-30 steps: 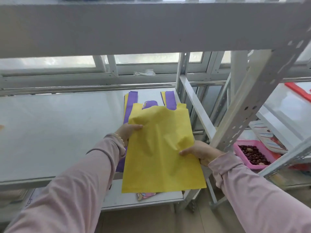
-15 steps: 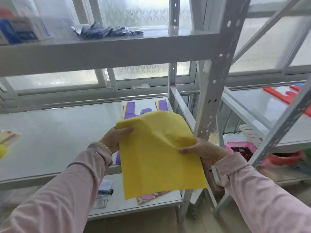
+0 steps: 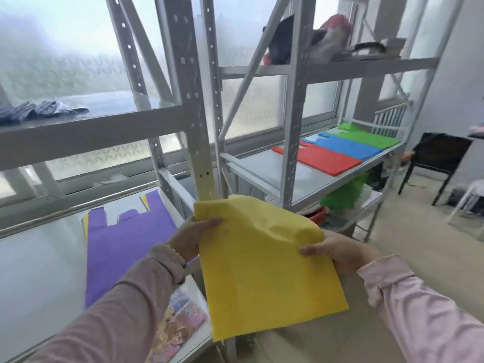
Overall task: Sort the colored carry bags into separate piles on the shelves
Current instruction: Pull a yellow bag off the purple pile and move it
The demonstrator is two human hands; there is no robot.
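while held up, yellow bag [image 3: 264,279] spans left hand [image 3: 192,238], right hand [image 3: 340,251].

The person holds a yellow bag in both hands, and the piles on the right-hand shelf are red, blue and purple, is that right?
Almost. The head view shows a green pile where you say purple. The left hand and right hand do hold the yellow bag, and the red pile and blue pile are there.

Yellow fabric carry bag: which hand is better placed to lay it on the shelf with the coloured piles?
Probably right: the right hand grips the yellow fabric carry bag on the side nearer that grey metal shelf; the left hand grips the farther side.
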